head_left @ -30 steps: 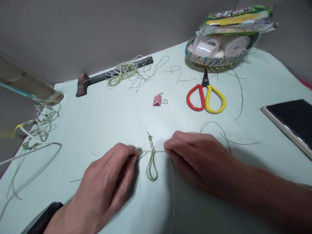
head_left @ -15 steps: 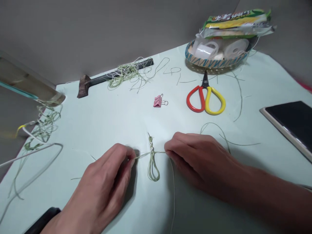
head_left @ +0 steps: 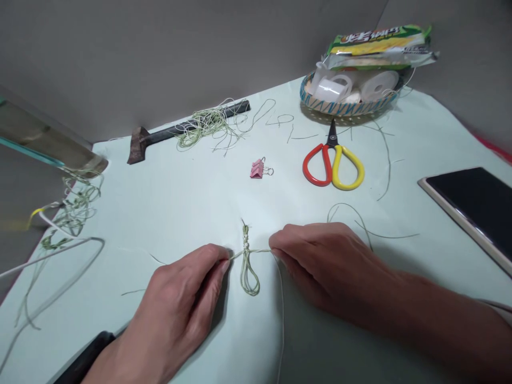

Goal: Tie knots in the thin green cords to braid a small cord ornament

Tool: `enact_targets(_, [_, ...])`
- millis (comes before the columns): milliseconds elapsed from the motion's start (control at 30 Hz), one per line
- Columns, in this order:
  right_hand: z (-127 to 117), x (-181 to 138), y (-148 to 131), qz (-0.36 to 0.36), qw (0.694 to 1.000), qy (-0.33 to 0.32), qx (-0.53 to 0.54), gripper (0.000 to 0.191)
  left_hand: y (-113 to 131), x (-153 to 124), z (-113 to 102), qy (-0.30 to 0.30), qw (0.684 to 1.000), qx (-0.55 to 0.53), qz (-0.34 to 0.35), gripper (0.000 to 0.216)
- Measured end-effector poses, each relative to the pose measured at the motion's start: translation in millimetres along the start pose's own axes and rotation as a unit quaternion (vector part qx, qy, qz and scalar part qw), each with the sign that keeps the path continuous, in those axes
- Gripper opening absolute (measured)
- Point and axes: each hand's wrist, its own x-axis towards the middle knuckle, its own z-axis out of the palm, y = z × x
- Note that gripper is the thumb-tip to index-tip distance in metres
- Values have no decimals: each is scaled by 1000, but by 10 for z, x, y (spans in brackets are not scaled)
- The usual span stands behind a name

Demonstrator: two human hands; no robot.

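A small green and white knotted cord piece [head_left: 246,242] lies between my hands, knots at its top and a bunch of loops [head_left: 250,277] hanging below. My left hand [head_left: 188,298] pinches the cord strands that run out of its left side. On the other side, my right hand [head_left: 320,261] pinches the strands leaving to the right. Both lengths look fairly straight between fingertips and knot. From the right fingers a thin pale cord trails down toward the table's near edge.
Beyond the hands lie a pink binder clip [head_left: 257,169] and red-and-yellow-handled scissors [head_left: 333,160]. A hammer [head_left: 140,144] with tangled cord [head_left: 208,125] rests at the back. A basket [head_left: 348,106] of spools stands back right, a phone [head_left: 472,202] at right, more tangled cord [head_left: 80,200] at left.
My left hand has come slightly closer to the knot, still pinching its strands. My right hand keeps its pinch. The whole view has shifted a little.
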Motion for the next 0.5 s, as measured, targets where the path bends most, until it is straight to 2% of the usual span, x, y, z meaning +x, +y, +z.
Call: enact_targets(500, [-70, -173, 11, 13, 997, 0, -80, 23, -42, -62, 25, 5, 999, 42, 22, 16])
